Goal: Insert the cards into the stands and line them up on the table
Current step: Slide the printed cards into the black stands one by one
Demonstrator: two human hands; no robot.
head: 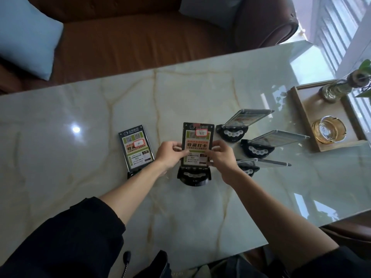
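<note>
A printed card in a clear acrylic holder (197, 137) stands upright on a black stand base (193, 177) at the table's middle. My left hand (170, 155) grips its left edge and my right hand (222, 157) grips its right edge. To the left, a second carded stand (136, 149) stands upright, its base partly hidden by my left forearm. On the right, three more stands (232, 131) (259, 149) (251, 167) sit in a row with their acrylic panels tilted away to the right.
The marble table (80, 157) runs wide under everything. A wooden tray (305, 125) at the right holds an amber glass ashtray (329, 129) and a small vase with a plant (337, 89). A brown sofa (140, 41) with blue cushions sits beyond the far edge.
</note>
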